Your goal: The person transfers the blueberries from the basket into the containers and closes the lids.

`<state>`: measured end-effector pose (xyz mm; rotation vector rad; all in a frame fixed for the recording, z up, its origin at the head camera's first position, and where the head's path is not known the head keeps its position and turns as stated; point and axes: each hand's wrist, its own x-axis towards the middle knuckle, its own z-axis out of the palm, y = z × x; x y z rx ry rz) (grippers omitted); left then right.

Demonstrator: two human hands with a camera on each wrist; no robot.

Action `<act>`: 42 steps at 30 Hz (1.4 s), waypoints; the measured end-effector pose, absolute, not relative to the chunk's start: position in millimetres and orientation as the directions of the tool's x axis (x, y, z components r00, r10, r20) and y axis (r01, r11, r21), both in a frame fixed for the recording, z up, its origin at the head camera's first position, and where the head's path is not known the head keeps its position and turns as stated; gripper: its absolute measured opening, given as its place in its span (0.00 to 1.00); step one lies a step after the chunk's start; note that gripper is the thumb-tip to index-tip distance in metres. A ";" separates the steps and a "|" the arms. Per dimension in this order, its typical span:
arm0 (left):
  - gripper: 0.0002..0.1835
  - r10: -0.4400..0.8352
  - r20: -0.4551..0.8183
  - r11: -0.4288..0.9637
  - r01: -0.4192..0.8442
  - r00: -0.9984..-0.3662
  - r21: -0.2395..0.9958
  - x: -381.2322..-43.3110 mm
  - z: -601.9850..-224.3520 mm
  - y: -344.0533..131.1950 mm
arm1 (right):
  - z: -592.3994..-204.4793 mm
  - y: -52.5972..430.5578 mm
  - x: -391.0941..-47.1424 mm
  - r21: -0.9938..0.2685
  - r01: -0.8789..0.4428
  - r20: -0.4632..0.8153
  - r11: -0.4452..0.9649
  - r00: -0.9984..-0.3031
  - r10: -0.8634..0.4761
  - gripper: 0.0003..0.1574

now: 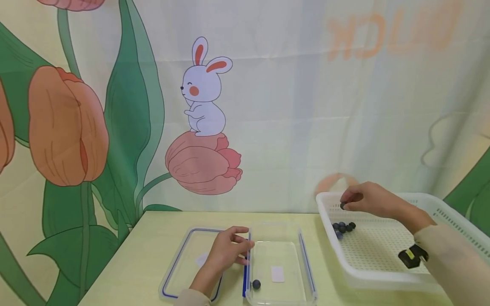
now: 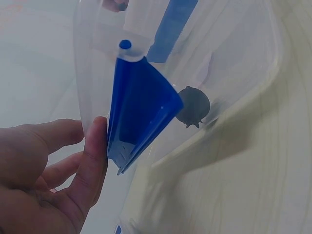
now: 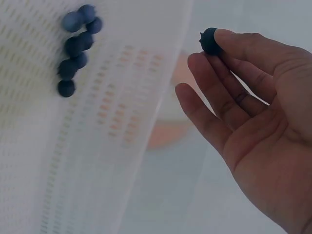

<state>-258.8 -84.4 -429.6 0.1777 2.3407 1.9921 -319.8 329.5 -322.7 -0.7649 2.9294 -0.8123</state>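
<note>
My right hand (image 1: 369,199) pinches a single blueberry (image 3: 211,41) between thumb and fingertips, above the far left rim of a white plastic basket (image 1: 357,272). Several more blueberries (image 1: 342,228) lie clustered on the basket floor by its left wall. With its fingers at the left rim, my left hand (image 1: 226,250) holds a clear plastic container (image 1: 289,293). In the left wrist view, fingertips meet the container's side beside a blue clasp flap (image 2: 141,107) that hangs outward. One blueberry (image 1: 256,284) sits inside the container at its near left corner.
A clear lid (image 1: 180,259) with a blue seal lies left of the container, partly behind my left forearm. A pale label (image 1: 277,274) shows on the container's bottom. Behind the pale table (image 1: 126,259) hangs a printed curtain (image 1: 275,127).
</note>
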 end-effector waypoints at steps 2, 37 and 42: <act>0.28 0.130 0.026 0.156 0.046 -0.991 0.987 -259.2 -430.3 -84.3 | -316.3 324.7 -313.7 -0.478 -0.464 0.152 0.746 -0.880 -0.450 0.11; 0.27 0.128 0.022 0.157 0.042 -0.992 0.987 -259.8 -428.9 -84.2 | -314.0 254.2 -232.3 -0.670 -0.533 0.399 0.516 -0.845 -0.355 0.11; 0.27 0.131 0.026 0.154 0.046 -0.991 0.987 -259.1 -428.5 -84.5 | -323.0 244.0 -229.9 -0.703 -0.537 0.377 0.465 -0.837 -0.396 0.10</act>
